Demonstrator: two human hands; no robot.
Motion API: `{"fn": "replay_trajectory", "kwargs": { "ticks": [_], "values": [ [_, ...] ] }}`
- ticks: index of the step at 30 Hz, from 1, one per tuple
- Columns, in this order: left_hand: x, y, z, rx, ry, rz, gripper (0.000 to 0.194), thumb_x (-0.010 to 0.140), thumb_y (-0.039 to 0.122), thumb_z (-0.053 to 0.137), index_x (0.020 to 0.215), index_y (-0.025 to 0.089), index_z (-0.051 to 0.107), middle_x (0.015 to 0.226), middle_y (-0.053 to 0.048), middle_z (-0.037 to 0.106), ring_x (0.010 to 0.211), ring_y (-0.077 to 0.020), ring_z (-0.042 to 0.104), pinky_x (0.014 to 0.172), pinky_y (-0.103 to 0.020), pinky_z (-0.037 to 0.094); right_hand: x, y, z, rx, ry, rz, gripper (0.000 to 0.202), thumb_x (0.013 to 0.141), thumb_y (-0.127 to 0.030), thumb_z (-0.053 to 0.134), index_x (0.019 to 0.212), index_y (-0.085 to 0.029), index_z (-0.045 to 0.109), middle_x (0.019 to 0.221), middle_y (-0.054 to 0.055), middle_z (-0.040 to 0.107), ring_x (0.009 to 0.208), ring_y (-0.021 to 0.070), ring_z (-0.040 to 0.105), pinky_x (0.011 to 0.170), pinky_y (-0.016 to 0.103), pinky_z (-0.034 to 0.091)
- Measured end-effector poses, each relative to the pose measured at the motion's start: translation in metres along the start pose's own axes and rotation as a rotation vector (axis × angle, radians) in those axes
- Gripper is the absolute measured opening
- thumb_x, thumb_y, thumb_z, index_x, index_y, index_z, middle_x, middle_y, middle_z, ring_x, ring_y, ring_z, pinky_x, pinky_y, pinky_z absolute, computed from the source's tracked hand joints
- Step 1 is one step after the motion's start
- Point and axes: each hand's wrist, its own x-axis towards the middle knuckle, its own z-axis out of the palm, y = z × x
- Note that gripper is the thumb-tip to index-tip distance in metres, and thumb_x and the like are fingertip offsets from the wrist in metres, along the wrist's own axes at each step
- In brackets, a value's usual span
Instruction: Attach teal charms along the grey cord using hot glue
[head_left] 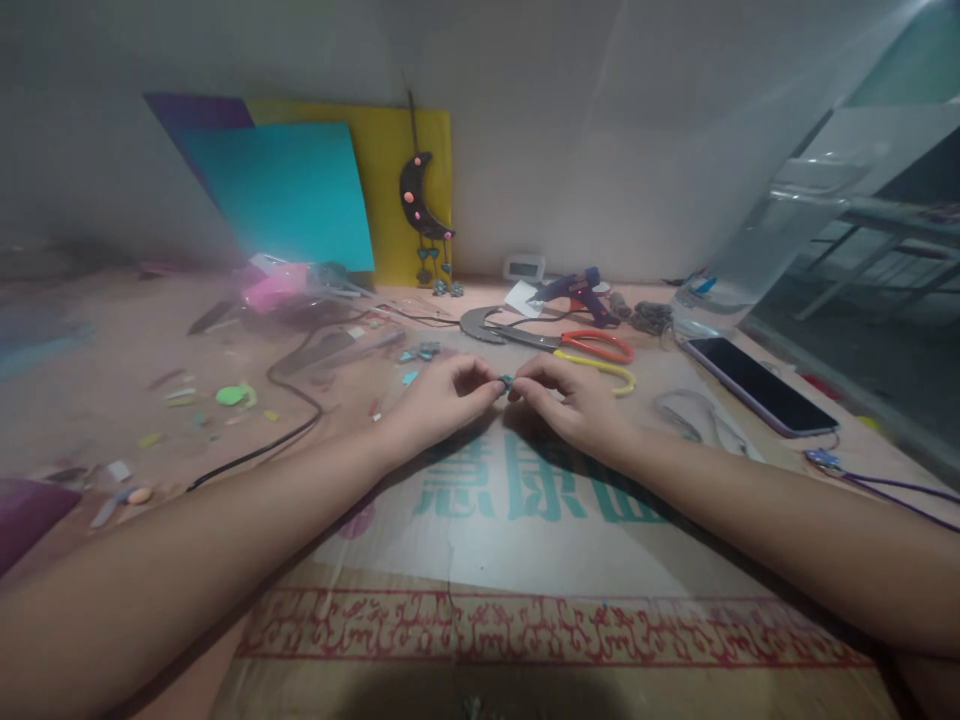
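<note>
Cluttered desk (pixel 240 435); forearms (pixel 247 550) angled inward. Left hand (pixel 442 402), right hand (pixel 576 402) nearly meeting, grips narrow, both pinching teal piece (pixel 507 382).

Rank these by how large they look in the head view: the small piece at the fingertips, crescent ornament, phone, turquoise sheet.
1. Turquoise sheet
2. Phone
3. Crescent ornament
4. Small piece, partly hidden by the fingers

A grey wall (pixel 585 130) stands behind the dimly lit, pinkish tabletop (pixel 244 350), with pale-framed furniture (pixel 889 213) at right.
</note>
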Motion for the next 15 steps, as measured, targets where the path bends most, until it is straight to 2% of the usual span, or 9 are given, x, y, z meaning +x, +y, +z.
{"fn": "replay_trajectory", "kwargs": {
  "ticks": [5, 10, 15],
  "values": [
    [0.0003, 0.0001, -0.0002, -0.053, 0.004, -0.022, 0.02, 0.084, 0.034, 0.06, 0.083, 0.015, 0.064, 0.078, -0.003, 0.068, 0.068, -0.0139, 0.059, 0.06, -0.024, 0.044, 0.0001, 0.0, 0.0002, 0.006, -0.02, 0.011, 0.019, 0.093, -0.024, 0.052, 0.083, -0.016, 0.066, 0.076, 0.002, 0.069, 0.067, 0.0121, 0.062, 0.062, 0.021, 0.045],
    [-0.0002, 0.0019, -0.001, -0.121, -0.005, -0.051, 0.026, 0.083, 0.037, 0.063, 0.092, 0.014, 0.068, 0.084, -0.006, 0.071, 0.071, -0.0153, 0.062, 0.06, -0.024, 0.045, 0.0004, 0.0, 0.0014, -0.024, 0.009, 0.031, 0.018, 0.091, -0.025, 0.054, 0.081, -0.017, 0.067, 0.073, 0.002, 0.069, 0.065, 0.0127, 0.061, 0.059, 0.022, 0.044],
    [-0.0012, 0.0031, -0.0023, -0.136, -0.011, -0.058, 0.029, 0.085, 0.042, 0.06, 0.088, 0.015, 0.071, 0.08, -0.005, 0.072, 0.07, -0.0157, 0.062, 0.059, -0.024, 0.045, 0.0006, 0.0003, 0.0021, -0.021, 0.003, 0.029, 0.017, 0.09, -0.024, 0.054, 0.081, -0.018, 0.067, 0.071, 0.001, 0.069, 0.062, 0.0125, 0.06, 0.057, 0.022, 0.043]
  ]
}}
